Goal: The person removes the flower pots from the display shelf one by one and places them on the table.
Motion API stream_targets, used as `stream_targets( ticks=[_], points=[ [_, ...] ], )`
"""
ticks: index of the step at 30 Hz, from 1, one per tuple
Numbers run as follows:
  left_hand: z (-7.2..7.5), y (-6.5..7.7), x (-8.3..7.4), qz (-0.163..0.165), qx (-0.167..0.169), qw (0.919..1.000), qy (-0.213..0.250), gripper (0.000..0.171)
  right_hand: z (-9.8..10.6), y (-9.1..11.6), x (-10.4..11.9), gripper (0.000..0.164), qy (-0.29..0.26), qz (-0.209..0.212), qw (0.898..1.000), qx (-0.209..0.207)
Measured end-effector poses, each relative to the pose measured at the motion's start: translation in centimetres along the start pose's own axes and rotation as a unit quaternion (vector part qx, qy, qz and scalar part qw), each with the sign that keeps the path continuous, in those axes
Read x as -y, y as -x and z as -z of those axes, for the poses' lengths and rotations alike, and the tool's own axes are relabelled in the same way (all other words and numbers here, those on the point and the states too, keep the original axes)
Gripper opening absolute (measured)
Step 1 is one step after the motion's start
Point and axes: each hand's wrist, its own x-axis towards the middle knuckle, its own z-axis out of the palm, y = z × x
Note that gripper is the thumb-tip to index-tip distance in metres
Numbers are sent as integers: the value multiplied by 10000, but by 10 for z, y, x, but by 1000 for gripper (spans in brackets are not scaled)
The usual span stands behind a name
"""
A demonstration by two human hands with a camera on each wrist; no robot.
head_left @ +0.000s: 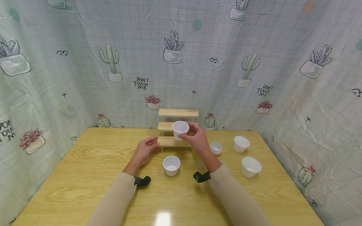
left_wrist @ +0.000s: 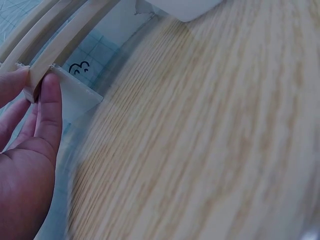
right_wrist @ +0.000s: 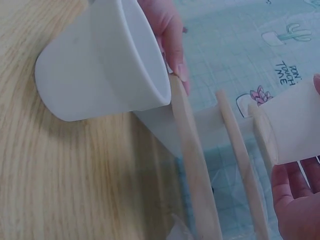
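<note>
A small three-tier shelf rack with wooden boards (head_left: 171, 142) stands at the back of the table. My left hand (head_left: 144, 152) grips the left end of its lowest board, thumb on one side and fingers on the other, as the left wrist view shows. My right hand (head_left: 197, 138) holds a white cup (head_left: 180, 129) upright by its side, mouth up. In the head view this cup overlaps the middle and lowest boards. Another white cup (head_left: 171, 165) stands on the table in front of the rack and looms large in the right wrist view.
On the right of the table (head_left: 85, 175) stand two white tubs (head_left: 241, 144) (head_left: 250, 167). Small stacked white bowls (head_left: 216, 148) sit beside my right forearm, which partly hides another white rim (head_left: 222, 163). A patterned curtain (head_left: 181, 81) hangs close behind the rack.
</note>
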Motion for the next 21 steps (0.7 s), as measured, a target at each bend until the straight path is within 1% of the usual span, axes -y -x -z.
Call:
stream_targets(
  ticks=[3,8,14,21],
  points=[
    [0,1,-1,-9,29,10000,-2,52,0,-4,2,65,34,44,10000,35],
    [0,0,0,-75,43,10000,50,51,-1,-10,4,62,42,155,9999,13],
    [0,0,2,-157,51,9998,82,50,-4,-16,6,62,-63,146,9999,-5],
    [0,-1,2,-5,-52,10000,77,50,-4,-23,7,58,-108,230,9997,-12]
  ],
)
